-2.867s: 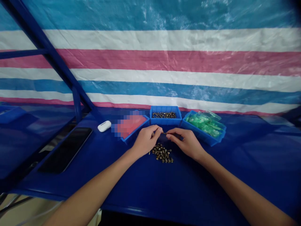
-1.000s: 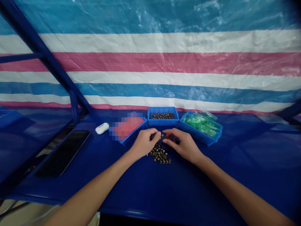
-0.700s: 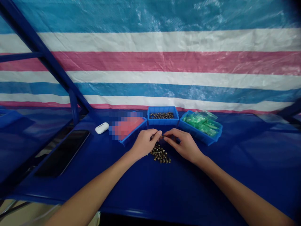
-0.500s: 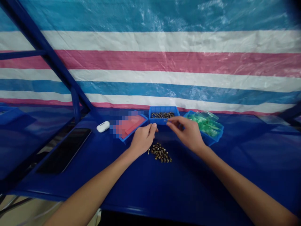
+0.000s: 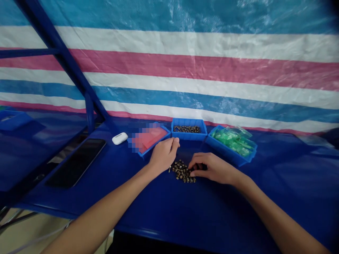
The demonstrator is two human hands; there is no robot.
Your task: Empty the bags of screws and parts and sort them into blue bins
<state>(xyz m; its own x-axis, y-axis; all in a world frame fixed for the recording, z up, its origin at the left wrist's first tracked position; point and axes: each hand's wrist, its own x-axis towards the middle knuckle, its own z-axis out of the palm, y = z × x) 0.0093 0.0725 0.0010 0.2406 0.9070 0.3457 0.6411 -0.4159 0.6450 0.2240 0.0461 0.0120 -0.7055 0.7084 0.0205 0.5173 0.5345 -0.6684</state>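
A loose heap of small dark brass-coloured screws (image 5: 181,171) lies on the blue table. My right hand (image 5: 212,168) is at the heap's right edge, with thumb and fingertips closing around a screw there, partly hidden by the fingers. My left hand (image 5: 163,155) is closed, thumb on top, just above and left of the heap. Whatever it holds is hidden inside its curled fingers. Behind the hands stands a blue bin (image 5: 189,135) with many similar small metal pieces (image 5: 186,129).
Left of that bin, another blue bin (image 5: 156,145) holds red flat pieces (image 5: 150,138). A blue bin (image 5: 225,150) with green plastic packets (image 5: 235,139) stands right. A white earbud case (image 5: 120,138) and a black phone (image 5: 76,163) lie left. Striped sheeting (image 5: 185,67) hangs behind.
My right hand has come down from in front of the middle bin to the screw heap. My left hand stays closed in nearly the same place. The view has shifted slightly.
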